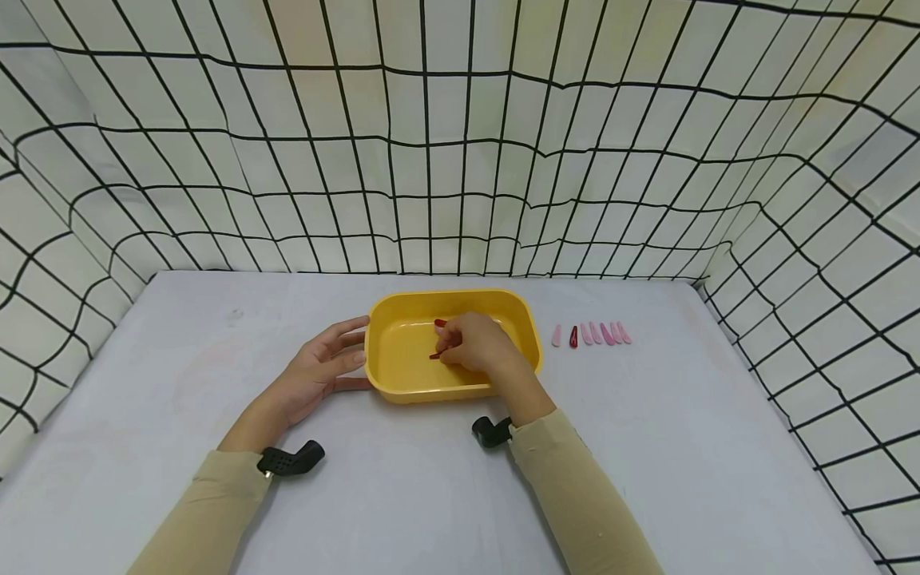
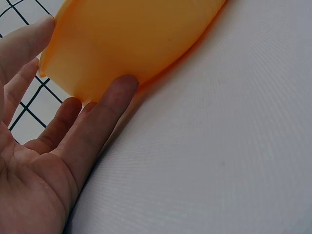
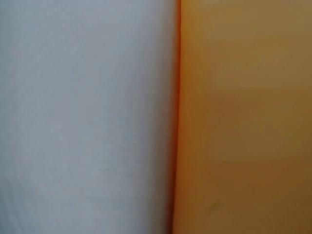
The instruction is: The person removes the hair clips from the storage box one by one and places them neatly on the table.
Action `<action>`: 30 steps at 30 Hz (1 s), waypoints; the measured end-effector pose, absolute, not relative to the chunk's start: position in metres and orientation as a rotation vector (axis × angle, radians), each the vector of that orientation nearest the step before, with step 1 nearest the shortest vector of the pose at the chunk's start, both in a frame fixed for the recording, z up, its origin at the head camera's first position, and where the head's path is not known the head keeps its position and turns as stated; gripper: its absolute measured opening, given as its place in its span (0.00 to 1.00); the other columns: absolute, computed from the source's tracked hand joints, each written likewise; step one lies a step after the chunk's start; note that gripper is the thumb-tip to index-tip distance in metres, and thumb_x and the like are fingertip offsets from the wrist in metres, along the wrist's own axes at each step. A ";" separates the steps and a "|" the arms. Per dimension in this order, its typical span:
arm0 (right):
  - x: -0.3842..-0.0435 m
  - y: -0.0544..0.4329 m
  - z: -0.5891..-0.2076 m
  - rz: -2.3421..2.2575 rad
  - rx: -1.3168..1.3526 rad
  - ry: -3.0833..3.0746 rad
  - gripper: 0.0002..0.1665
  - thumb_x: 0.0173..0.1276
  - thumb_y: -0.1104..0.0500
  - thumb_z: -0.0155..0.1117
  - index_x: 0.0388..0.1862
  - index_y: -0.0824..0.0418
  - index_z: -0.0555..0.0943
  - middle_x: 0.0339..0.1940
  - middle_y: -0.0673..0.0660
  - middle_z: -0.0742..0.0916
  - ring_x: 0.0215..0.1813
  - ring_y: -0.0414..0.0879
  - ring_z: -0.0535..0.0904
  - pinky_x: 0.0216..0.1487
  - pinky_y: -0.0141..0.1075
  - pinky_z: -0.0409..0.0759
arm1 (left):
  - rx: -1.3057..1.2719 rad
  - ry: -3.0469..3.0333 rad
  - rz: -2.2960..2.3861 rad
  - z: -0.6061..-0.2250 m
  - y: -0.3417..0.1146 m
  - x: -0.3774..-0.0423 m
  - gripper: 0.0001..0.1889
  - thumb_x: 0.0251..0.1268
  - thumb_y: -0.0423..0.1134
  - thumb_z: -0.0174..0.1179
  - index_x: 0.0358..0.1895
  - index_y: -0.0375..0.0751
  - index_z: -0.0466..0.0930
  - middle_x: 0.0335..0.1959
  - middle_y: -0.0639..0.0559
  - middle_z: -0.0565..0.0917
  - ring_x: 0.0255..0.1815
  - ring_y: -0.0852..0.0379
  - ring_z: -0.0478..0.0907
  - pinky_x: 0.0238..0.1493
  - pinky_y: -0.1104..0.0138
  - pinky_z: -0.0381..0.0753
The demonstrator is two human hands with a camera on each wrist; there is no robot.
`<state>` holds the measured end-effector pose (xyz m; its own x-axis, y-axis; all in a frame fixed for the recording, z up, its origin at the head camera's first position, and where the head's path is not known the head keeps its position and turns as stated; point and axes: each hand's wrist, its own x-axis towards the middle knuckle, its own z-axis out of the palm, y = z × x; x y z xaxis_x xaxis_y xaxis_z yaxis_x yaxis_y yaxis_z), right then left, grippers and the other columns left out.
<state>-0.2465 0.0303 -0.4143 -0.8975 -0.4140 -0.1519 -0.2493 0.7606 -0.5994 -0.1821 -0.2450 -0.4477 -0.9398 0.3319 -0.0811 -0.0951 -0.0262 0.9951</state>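
A yellow plastic tray [image 1: 402, 391] stands on the white table. My left hand [image 1: 316, 371] is at its left end, fingers spread and fairly straight; in the left wrist view the fingertips touch the wall of the tray [image 2: 131, 39]. Reaching over the near right rim, my right hand [image 1: 470, 343] is inside the tray and pinches a small red hair clip [image 1: 434, 356] between thumb and fingers. Another red clip [image 1: 440, 323] shows beside the knuckles, with a bit of pink below it. The hand covers part of the tray floor. Only tray wall [image 3: 243, 122] and cloth show in the right wrist view.
To the right of the tray lies a row of hair clips: a pink one [image 1: 557, 335], a red one [image 1: 573, 337] and several more pink ones [image 1: 607, 334]. Black netting [image 1: 446, 144] over white walls borders the table [image 1: 431, 495] at the back and both sides.
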 end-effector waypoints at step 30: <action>-0.249 0.030 -0.405 -1.470 -0.448 2.468 0.07 0.72 0.59 0.62 0.46 0.57 0.81 0.36 0.58 0.85 0.33 0.54 0.82 0.31 0.35 0.81 | 0.247 1.964 2.034 -0.445 -0.245 -0.181 0.32 0.75 0.40 0.57 0.77 0.51 0.58 0.77 0.40 0.59 0.61 0.51 0.79 0.54 0.52 0.85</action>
<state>-0.2488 0.0302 -0.4052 -0.9259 -0.3753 -0.0436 -0.1405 0.4491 -0.8824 -0.1813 -0.2453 -0.4452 -0.9396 0.3318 -0.0845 -0.0959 -0.0183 0.9952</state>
